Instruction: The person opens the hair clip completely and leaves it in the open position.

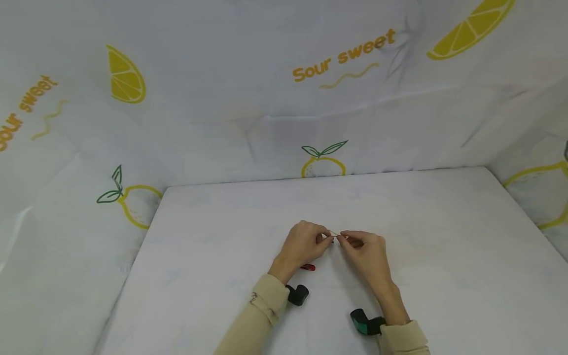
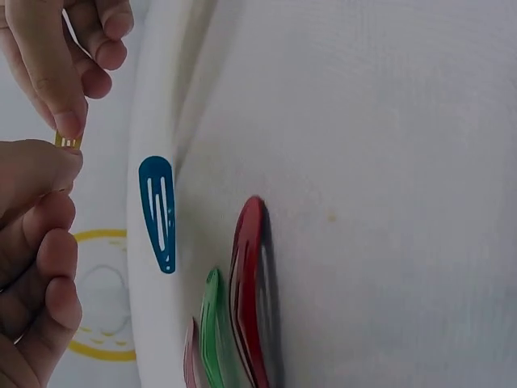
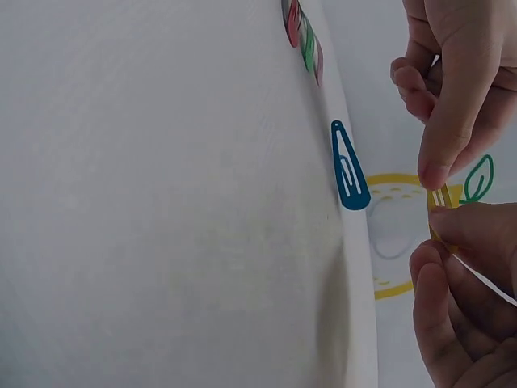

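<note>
A yellow snap hair clip [image 3: 439,196] is held up between both hands, its slots showing between the fingertips. My left hand [image 1: 303,244] pinches one end with thumb and forefinger. At the other end, my right hand [image 1: 366,254] pinches it the same way. Fingers cover much of the clip. Below the hands a blue snap hair clip [image 2: 157,214] lies on the table. Nearer the left forearm lie a red clip [image 2: 250,283], a green clip [image 2: 212,331] and a pink one [image 2: 190,356], side by side.
The white-covered table [image 1: 443,236] meets a white cloth backdrop [image 1: 222,98] printed with lemons and lettering. Black wrist devices stick out at the left cuff [image 1: 270,291] and the right cuff [image 1: 403,335].
</note>
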Demonstrator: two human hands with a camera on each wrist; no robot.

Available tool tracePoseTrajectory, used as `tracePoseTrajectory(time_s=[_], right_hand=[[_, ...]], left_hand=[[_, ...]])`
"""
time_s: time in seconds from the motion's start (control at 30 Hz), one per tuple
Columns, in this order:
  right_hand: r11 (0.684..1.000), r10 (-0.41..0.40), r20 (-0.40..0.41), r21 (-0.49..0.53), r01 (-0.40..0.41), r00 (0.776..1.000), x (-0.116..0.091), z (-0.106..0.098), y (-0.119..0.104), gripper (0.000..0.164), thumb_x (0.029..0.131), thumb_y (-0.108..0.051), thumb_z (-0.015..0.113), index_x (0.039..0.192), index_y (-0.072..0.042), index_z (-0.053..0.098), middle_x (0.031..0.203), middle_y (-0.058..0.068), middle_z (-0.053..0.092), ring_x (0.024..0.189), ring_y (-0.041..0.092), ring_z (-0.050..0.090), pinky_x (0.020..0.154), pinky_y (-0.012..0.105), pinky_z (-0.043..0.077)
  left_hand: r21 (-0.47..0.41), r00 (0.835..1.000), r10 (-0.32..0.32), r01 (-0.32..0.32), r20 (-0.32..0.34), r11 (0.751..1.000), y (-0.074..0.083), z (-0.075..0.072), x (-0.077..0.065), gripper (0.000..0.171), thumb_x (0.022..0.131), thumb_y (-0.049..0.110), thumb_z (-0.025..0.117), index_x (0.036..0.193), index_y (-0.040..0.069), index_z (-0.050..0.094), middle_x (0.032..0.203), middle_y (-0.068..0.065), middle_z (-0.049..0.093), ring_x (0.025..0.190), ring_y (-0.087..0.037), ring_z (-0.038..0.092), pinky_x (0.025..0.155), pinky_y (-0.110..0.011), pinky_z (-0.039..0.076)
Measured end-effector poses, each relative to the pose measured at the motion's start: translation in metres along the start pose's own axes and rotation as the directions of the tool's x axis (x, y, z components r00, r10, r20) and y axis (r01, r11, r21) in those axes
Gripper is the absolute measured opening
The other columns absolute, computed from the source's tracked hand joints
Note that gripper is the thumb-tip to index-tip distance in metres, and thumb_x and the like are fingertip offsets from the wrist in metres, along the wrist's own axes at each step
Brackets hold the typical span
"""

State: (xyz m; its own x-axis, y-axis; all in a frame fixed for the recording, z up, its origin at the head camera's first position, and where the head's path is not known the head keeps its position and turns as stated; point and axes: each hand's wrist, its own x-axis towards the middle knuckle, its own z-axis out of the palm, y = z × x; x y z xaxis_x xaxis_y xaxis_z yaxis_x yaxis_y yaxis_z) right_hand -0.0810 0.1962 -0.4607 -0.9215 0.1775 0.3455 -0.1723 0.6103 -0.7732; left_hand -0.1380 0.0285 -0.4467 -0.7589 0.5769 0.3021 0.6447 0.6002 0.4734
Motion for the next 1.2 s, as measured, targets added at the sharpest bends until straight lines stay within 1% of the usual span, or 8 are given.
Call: tracePoseTrajectory(time_s=[0.1,0.23,0.3,0.47,0.6,0.7,1.0,1.2], right_hand=[[1.000,0.027,0.002,-0.013,-0.027,1.000,0.000,-0.004,0.003,0.007,0.085,0.002,0.078,0.090,0.005,0.080,0.073,0.016,0.075,0.059,0.018,0.070,0.058,0.007,0.048],[0.998,0.062,0.009,-0.032,-0.062,0.998,0.000,-0.007,0.007,0.008,0.086,0.001,0.077,0.092,0.005,0.080,0.074,0.017,0.076,0.060,0.019,0.071,0.057,0.007,0.047],[0.996,0.082,0.016,-0.040,-0.081,0.996,0.000,-0.008,0.008,0.008,0.087,0.001,0.076,0.092,0.005,0.080,0.075,0.017,0.076,0.060,0.017,0.070,0.057,0.009,0.048],[0.991,0.122,0.034,-0.060,-0.120,0.992,0.000,-0.011,0.010,0.010,0.088,-0.002,0.075,0.094,0.005,0.080,0.075,0.017,0.076,0.060,0.012,0.067,0.056,0.015,0.049],[0.985,0.160,0.048,-0.075,-0.156,0.986,-0.001,-0.012,0.014,0.012,0.089,-0.003,0.074,0.095,0.005,0.080,0.075,0.017,0.076,0.061,0.012,0.067,0.056,0.016,0.049],[0.978,0.194,0.061,-0.087,-0.189,0.979,-0.001,-0.012,0.016,0.013,0.089,-0.005,0.074,0.096,0.005,0.080,0.076,0.016,0.076,0.061,0.010,0.066,0.056,0.017,0.049],[0.965,0.252,0.100,-0.103,-0.242,0.962,0.000,-0.009,0.018,0.017,0.091,-0.007,0.071,0.101,0.005,0.079,0.078,0.016,0.076,0.059,0.005,0.060,0.053,0.018,0.046],[0.962,0.260,0.093,-0.110,-0.249,0.961,0.001,-0.010,0.017,0.017,0.092,-0.006,0.070,0.101,0.005,0.079,0.074,0.017,0.075,0.052,0.003,0.055,0.049,0.019,0.042]], left_hand=[[0.032,1.000,-0.021,0.020,0.019,0.999,0.004,0.007,0.005,0.011,0.092,0.019,0.075,0.095,0.013,0.084,0.059,0.005,0.067,0.051,0.006,0.040,0.054,-0.008,0.030],[0.082,0.998,-0.041,0.037,0.040,0.996,0.007,0.015,0.010,0.012,0.093,0.021,0.074,0.095,0.015,0.084,0.061,0.007,0.069,0.052,0.006,0.040,0.052,-0.008,0.030],[0.096,0.998,-0.047,0.043,0.043,0.994,0.008,0.019,0.012,0.012,0.093,0.022,0.074,0.095,0.015,0.084,0.063,0.007,0.071,0.052,0.006,0.041,0.052,-0.009,0.031],[0.125,0.999,-0.046,0.043,0.022,0.991,0.011,0.026,0.014,0.011,0.091,0.022,0.075,0.092,0.017,0.084,0.072,0.007,0.076,0.054,0.004,0.049,0.053,-0.011,0.036],[0.148,0.998,-0.063,0.061,0.008,0.987,0.013,0.032,0.015,0.009,0.089,0.022,0.076,0.091,0.018,0.084,0.079,0.006,0.078,0.057,0.000,0.054,0.053,-0.014,0.038],[0.165,0.997,-0.080,0.078,0.002,0.983,0.014,0.036,0.016,0.008,0.088,0.022,0.077,0.091,0.019,0.084,0.081,0.006,0.079,0.057,-0.002,0.056,0.052,-0.015,0.039],[0.209,0.994,-0.112,0.109,0.003,0.972,0.013,0.040,0.017,0.008,0.088,0.022,0.077,0.089,0.020,0.084,0.080,0.006,0.079,0.054,-0.003,0.054,0.048,-0.015,0.036],[0.207,0.992,-0.123,0.116,0.017,0.971,0.012,0.040,0.018,0.008,0.088,0.025,0.077,0.088,0.021,0.084,0.084,0.006,0.080,0.055,-0.004,0.055,0.048,-0.016,0.037]])
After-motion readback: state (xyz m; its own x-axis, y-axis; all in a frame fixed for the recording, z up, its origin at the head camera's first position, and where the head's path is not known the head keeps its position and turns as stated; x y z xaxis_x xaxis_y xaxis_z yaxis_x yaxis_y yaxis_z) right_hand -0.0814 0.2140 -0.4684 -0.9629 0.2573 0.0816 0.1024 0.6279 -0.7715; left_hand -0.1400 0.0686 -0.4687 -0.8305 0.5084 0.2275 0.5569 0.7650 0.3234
